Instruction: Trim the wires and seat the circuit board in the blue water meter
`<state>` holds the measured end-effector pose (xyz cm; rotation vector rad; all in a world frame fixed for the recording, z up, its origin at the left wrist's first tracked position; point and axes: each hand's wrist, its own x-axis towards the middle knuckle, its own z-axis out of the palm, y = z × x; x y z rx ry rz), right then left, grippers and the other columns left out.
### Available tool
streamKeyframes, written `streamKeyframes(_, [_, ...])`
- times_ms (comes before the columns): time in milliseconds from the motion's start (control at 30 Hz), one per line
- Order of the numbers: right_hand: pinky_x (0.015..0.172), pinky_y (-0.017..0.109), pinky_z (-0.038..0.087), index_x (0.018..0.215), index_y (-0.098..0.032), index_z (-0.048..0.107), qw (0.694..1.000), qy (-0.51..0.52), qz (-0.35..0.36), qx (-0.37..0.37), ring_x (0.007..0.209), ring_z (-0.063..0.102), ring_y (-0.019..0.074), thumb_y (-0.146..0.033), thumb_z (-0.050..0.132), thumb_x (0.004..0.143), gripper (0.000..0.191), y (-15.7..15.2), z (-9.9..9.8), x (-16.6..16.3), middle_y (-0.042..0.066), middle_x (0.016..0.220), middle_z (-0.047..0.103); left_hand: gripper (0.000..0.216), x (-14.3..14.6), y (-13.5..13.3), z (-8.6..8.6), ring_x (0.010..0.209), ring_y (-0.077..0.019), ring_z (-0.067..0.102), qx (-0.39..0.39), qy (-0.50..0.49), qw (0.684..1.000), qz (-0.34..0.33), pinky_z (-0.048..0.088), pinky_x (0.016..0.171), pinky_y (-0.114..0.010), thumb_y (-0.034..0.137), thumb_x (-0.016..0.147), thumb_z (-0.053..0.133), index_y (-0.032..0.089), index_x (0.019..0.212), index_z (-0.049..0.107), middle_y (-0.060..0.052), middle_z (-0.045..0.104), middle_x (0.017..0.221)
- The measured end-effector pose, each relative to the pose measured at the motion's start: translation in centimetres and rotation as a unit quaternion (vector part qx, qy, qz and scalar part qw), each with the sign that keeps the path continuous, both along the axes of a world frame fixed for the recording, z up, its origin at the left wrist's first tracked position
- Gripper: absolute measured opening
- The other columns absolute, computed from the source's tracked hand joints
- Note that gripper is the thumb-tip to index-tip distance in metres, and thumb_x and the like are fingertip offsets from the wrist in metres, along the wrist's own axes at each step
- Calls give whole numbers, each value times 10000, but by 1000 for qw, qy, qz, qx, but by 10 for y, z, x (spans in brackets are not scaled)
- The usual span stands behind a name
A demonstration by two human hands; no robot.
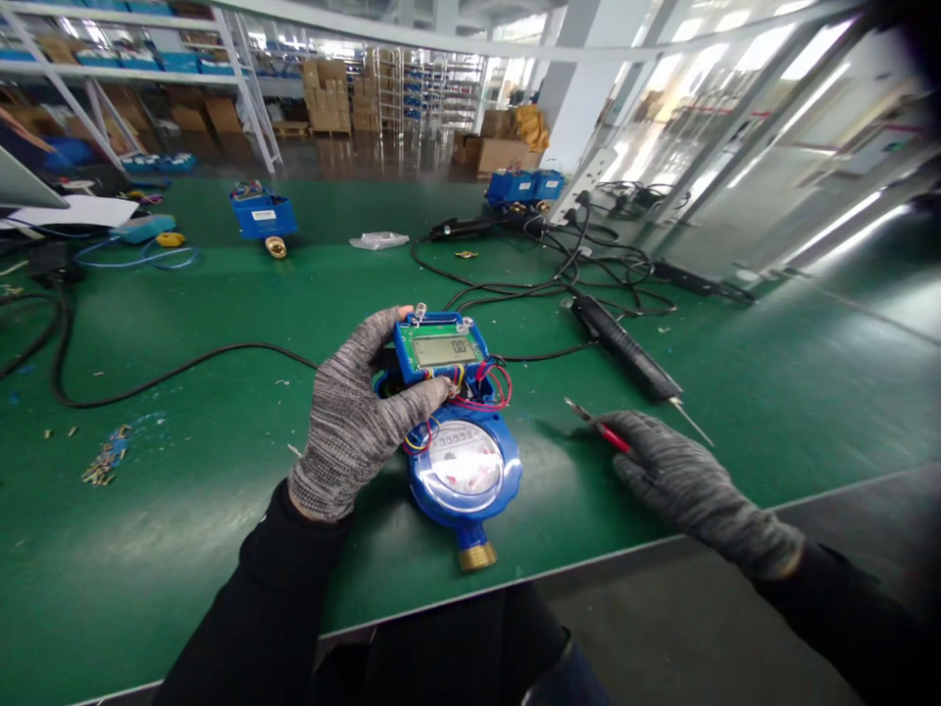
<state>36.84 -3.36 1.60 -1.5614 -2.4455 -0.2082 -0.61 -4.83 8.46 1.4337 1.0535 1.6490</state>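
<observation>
A blue water meter [466, 471] with a round dial and a brass end fitting lies on the green table [183, 490] in front of me. Above the dial, a green circuit board with a small display [441, 346] is tilted up, joined to the meter by red, yellow and blue wires. My left hand [357, 417], in a grey knit glove, grips the meter body with the thumb pressed under the board. My right hand [683, 480], gloved too, rests on the table to the right and is closed on a thin red-handled tool [599, 427].
A black electric screwdriver [624, 348] with its cable lies just beyond my right hand. More blue meters [263, 216] stand further back, among tangled black cables [588, 265]. Small brass parts [103, 463] are scattered at the left. The table's front edge runs close to my body.
</observation>
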Motion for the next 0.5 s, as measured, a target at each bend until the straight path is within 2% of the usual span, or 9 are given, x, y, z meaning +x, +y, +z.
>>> streamKeyframes(67, [864, 456, 606, 1243, -137, 590, 1000, 15, 25, 2, 1042, 678, 309, -295, 437, 879, 426, -1, 27, -10, 172, 1168, 668, 654, 0, 0, -1, 1108, -289, 693, 6, 6, 1000, 3, 581, 1005, -448, 267, 645, 914, 220, 1243, 655, -66, 716, 1204])
streamKeyframes(133, [900, 449, 581, 1267, -177, 565, 998, 16, 57, 26, 1101, 646, 298, -308, 448, 922, 387, -3, 68, -30, 145, 1210, 632, 651, 1, 0, -3, 1117, -298, 690, 10, 14, 1000, 8, 578, 1012, -467, 269, 641, 915, 218, 1238, 658, -73, 711, 1217])
streamKeyframes(200, [770, 466, 576, 1197, -187, 595, 981, -56, 116, 147, 941, 654, 312, -358, 485, 953, 317, -5, 114, -58, 141, 1115, 640, 657, 1, 0, -3, 1114, -306, 691, 13, 18, 1000, 14, 581, 1005, -486, 279, 639, 915, 213, 1239, 658, -82, 708, 1224])
streamKeyframes(267, [747, 549, 544, 1170, -180, 610, 945, -153, 198, 210, 934, 630, 367, -359, 399, 965, 344, -7, 155, -89, 162, 1071, 637, 664, 1, -1, -3, 1114, -309, 691, 17, 21, 999, 19, 590, 991, -483, 285, 637, 916, 207, 1242, 655, -88, 703, 1233])
streamKeyframes(300, [751, 569, 538, 1165, -194, 620, 934, -182, 196, 238, 955, 623, 379, -371, 383, 967, 356, -7, 171, -104, 158, 1068, 630, 663, 1, -1, -3, 1115, -306, 691, 21, 23, 999, 22, 597, 982, -473, 285, 637, 917, 205, 1240, 656, -89, 702, 1238])
streamKeyframes(400, [782, 625, 521, 1162, -202, 620, 905, -296, 175, 250, 1051, 580, 431, -347, 347, 990, 353, -7, 199, -140, 174, 1123, 578, 649, 2, -1, -3, 1111, -294, 694, 31, 32, 999, 28, 604, 976, -446, 269, 638, 915, 196, 1230, 660, -86, 706, 1233])
streamKeyframes(500, [792, 633, 516, 1116, -200, 638, 893, -330, 184, 243, 1089, 561, 431, -287, 312, 1006, 355, -7, 208, -160, 169, 1108, 547, 646, 2, -1, -3, 1100, -284, 700, 36, 41, 998, 28, 597, 993, -447, 254, 655, 902, 193, 1247, 652, -83, 712, 1227])
